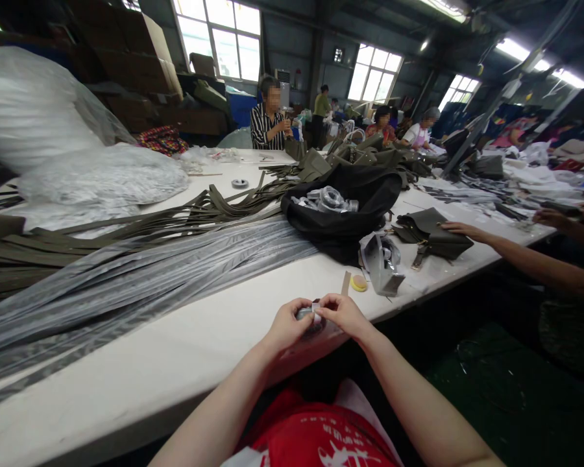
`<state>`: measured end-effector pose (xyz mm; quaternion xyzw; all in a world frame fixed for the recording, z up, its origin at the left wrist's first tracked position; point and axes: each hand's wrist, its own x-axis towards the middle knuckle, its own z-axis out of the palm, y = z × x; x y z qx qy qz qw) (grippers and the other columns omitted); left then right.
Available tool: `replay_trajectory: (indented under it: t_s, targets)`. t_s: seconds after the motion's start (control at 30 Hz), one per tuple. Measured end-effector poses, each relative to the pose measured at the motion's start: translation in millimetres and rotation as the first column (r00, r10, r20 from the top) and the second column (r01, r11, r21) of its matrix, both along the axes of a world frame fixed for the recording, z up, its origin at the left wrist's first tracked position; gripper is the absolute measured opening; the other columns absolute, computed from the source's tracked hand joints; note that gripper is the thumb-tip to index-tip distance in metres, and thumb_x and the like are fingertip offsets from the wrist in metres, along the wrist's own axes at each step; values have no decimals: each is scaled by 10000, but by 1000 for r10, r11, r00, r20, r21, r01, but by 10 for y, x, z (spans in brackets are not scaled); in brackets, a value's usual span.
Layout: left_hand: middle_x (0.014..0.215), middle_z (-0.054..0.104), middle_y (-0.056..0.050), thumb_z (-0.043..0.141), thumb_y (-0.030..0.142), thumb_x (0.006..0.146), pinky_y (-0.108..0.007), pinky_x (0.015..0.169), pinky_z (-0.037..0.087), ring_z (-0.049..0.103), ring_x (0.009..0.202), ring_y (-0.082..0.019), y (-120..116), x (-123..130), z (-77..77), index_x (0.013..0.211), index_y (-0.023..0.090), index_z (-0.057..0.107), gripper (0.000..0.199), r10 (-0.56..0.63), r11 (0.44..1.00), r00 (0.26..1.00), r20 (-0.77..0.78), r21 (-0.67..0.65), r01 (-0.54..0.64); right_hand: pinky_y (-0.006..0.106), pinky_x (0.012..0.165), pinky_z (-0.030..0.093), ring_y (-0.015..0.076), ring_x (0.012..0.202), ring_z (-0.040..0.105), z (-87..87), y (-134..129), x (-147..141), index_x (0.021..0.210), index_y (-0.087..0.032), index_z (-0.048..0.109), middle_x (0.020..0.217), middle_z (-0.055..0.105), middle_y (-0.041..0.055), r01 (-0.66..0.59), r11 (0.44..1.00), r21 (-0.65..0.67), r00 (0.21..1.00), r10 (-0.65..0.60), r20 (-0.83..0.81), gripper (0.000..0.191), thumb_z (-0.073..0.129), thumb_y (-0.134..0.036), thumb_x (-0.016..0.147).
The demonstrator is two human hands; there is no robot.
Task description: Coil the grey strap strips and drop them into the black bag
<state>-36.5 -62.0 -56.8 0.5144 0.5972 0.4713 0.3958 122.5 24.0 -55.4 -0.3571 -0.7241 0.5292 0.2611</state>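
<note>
A white worktable runs beneath both hands; beyond them sits a black bag. The left hand and right hand pinch a small wrapped item between them at the table's edge.

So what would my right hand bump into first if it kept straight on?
Probably your left hand: your right hand points toward it across the small white strip, though depth is unclear.

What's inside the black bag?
Shiny coils show at the mouth of the black bag. Anything beneath is hidden by the coils and the bag's sides.
</note>
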Motion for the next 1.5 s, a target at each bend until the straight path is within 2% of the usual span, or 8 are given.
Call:
replay_trajectory:
  t_s: [0.23, 0.6, 0.77, 0.93, 1.0, 1.2, 1.37, 1.5]
  targets:
    - [860, 684, -28, 626, 270, 709, -278, 722, 469, 619, 762, -166, -79, -6, 88, 1013, 164, 574, 326, -55, 998, 995, -85, -17, 54, 277, 634, 509, 156, 651, 637, 98, 58, 83, 874, -148, 641, 726, 679, 13, -176, 982, -70, 980, 182, 83, 290, 699, -391, 726]
    - [847, 679, -26, 608, 275, 714, -256, 673, 455, 610, 739, -164, -85, -92, 187, 1005, 167, 595, 311, -234, 972, 947, -222, -21, 235, 260, 639, 471, 156, 669, 622, 371, -10, 91, 776, -171, 670, 726, 682, 17, -362, 890, 277, 893, 246, 377, 96, 577, -157, 801]
    - [628, 652, -21, 624, 398, 717, -225, 496, 395, 567, 533, -139, -20, -143, 166, 795, 139, 640, 270, -425, 864, 902, 75, -265, 429, 328, 771, 444, 212, 826, 584, 365, -216, 45, 824, -160, 641, 844, 645, 82, -358, 764, 536, 890, 106, 443, 134, 529, -86, 813]
    - [639, 632, -33, 719, 345, 621, -208, 507, 386, 524, 523, -102, 15, -158, 235, 743, 108, 660, 273, -337, 872, 851, 402, -209, 443, 336, 747, 495, 226, 851, 598, 359, -254, 117, 1070, -159, 632, 923, 653, 107, -440, 424, 792, 876, 8, 482, 238, 450, -151, 917]
    - [685, 641, -48, 684, 362, 657, -222, 554, 417, 535, 560, -109, 32, -141, 285, 759, 106, 668, 277, -305, 898, 813, 495, -133, 418, 382, 822, 511, 248, 952, 595, 405, -281, 146, 1226, -152, 567, 1049, 644, 134, -409, 373, 833, 902, 26, 431, 337, 437, -144, 915]
    - [719, 640, -65, 589, 530, 789, -215, 522, 382, 523, 569, -115, 91, -93, 387, 754, 113, 639, 421, -241, 933, 804, 544, -97, 345, 429, 973, 471, 243, 1127, 548, 551, -262, 347, 1268, -185, 544, 1195, 608, 118, -237, 460, 856, 968, 40, 246, 390, 486, -170, 883]
    - [748, 663, -67, 632, 601, 750, -202, 538, 349, 519, 588, -112, 46, -66, 446, 856, 116, 652, 497, -208, 948, 871, 446, -126, 291, 442, 1017, 392, 262, 1105, 550, 554, 561, 1033, 1023, -175, 670, 1109, 652, 119, 426, 601, 677, 821, -571, -10, 232, 529, -244, 853]
    - [714, 642, -50, 606, 650, 743, -205, 520, 307, 497, 569, -114, 3, 56, 442, 829, 123, 648, 536, -206, 950, 891, 405, -135, 281, 380, 887, 455, 265, 929, 629, 447, 1173, 1486, 736, -154, 715, 846, 713, 137, 582, 647, 493, 716, -695, 67, 265, 516, -296, 837]
